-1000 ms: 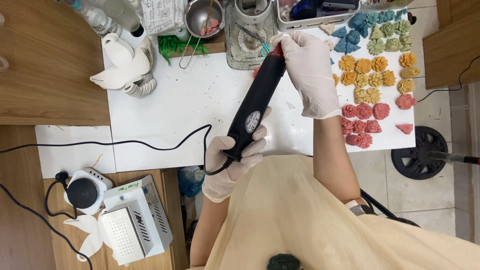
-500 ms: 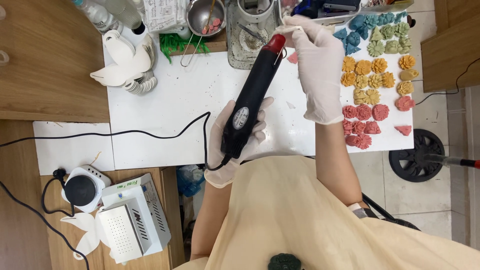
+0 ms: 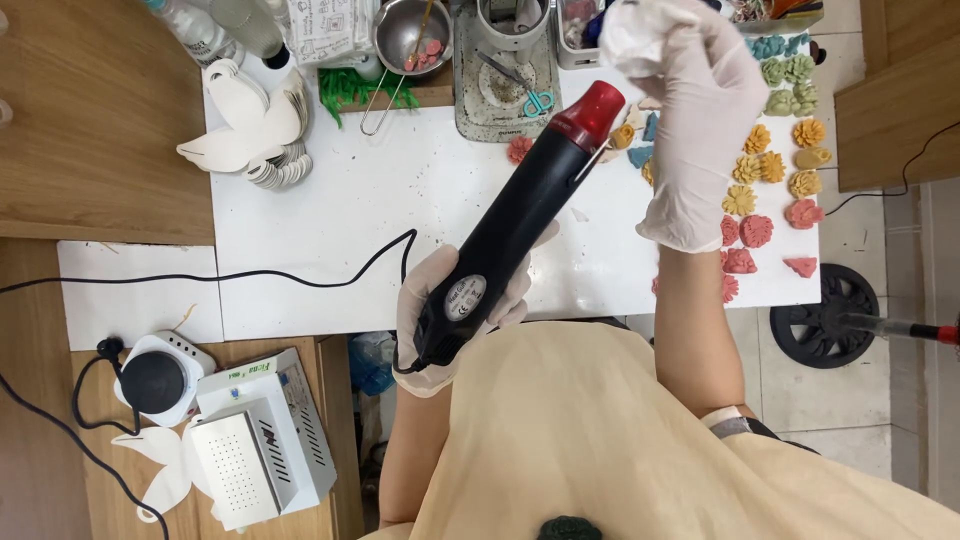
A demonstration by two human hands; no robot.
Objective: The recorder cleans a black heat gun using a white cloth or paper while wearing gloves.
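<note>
My left hand, in a white glove, grips the handle of a black heat gun with a red nozzle that points up and to the right. My right hand, also gloved, is raised above the far right of the white table, just past the nozzle; its fingers are curled, and whether it holds anything is hidden. Several coloured clay flowers in blue, green, orange and red lie in rows under and beside the right hand. The gun's black cord trails left across the table.
A stack of white cut-out shapes, a metal bowl, green strips and a grey tray with scissors line the far edge. A white box device and a small round hotplate sit on a wooden shelf at lower left.
The heat gun has swung its nozzle up and to the right, and my right hand has risen toward the far edge above the flowers.
</note>
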